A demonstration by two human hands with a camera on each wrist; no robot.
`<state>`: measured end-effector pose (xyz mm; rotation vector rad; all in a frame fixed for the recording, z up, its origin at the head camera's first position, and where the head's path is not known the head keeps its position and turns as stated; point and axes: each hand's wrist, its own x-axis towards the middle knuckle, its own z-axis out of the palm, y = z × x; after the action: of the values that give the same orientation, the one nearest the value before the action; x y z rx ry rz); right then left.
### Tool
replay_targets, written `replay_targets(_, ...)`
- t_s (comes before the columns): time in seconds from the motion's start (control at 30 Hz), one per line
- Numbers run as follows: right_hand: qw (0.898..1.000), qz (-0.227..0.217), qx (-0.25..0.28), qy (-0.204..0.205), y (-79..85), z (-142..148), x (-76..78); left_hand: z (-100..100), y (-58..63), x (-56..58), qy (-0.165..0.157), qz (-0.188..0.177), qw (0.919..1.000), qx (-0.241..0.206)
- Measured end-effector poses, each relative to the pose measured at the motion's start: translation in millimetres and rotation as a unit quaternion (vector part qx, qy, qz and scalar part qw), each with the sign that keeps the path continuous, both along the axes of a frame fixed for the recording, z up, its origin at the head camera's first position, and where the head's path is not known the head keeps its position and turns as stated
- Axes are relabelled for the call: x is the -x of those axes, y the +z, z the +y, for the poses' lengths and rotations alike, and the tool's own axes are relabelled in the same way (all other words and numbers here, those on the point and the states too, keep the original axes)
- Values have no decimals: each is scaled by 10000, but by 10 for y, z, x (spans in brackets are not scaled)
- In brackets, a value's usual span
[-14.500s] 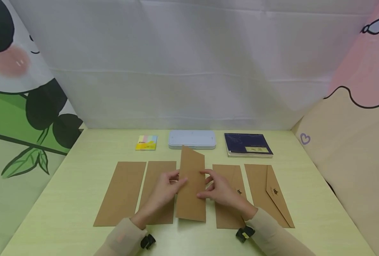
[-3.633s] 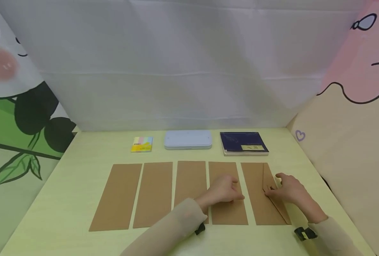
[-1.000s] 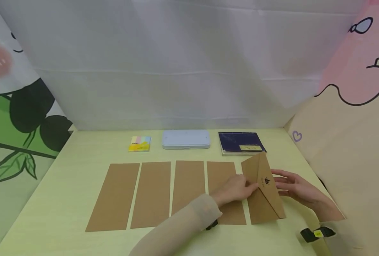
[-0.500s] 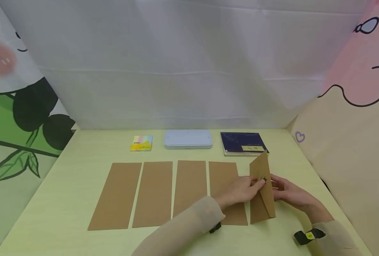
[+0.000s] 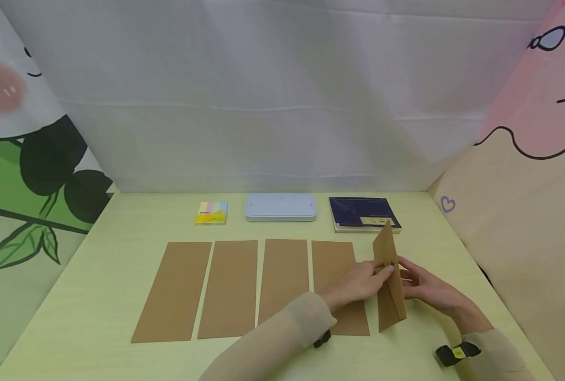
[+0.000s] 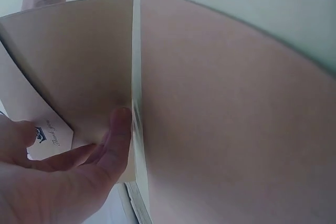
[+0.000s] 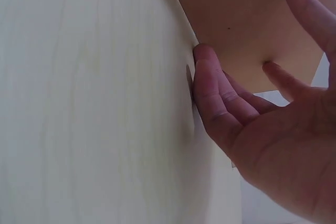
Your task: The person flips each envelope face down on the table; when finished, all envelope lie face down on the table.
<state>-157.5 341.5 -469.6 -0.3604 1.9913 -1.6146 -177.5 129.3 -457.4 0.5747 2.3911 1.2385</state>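
In the head view, a brown paper envelope (image 5: 386, 301) stands tilted on its long left edge at the right end of a row, its right edge raised. My left hand (image 5: 360, 280) touches the flap side; in the left wrist view, its thumb lies by the crown print on the flap (image 6: 58, 129) and its fingertips are near the long edge. From behind, my right hand (image 5: 430, 288) supports the envelope; its spread fingertips touch the plain back (image 7: 236, 19) in the right wrist view. Left of it another envelope (image 5: 332, 254) lies plain side up, partly under my left hand.
Further left, three envelopes, the nearest being the middle envelope (image 5: 283, 275), lie plain side up. Along the back are a sticky-note pack (image 5: 212, 214), a pale blue case (image 5: 280, 206) and a dark blue notebook (image 5: 363, 210). A white curtain (image 5: 282, 106) hangs behind the table.
Earlier, the middle envelope was turned, then it and the fourth came to lie plain side up. The right-end envelope went from flat, flap up, to nearly upright, my hands on either side.
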Motion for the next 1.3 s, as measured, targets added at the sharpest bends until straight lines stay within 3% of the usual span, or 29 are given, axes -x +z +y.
replay_targets(0.67,9986,-165,511,-27,91,-67,15,-22,158,-57,291,-262,9952,-899)
replay_targets(0.83,9996,117,264,-70,95,-55,7,-2,169,-73,400,-325,9886,-1412)
replay_targets(1.07,9990,348,-193,-183,147,-21,-31,10,182,-63,441,-39,9817,-1855)
replay_targets(1.3,9923,736,-947,-302,233,-4,-42,-15,199,-44,783,-359,9729,-2145)
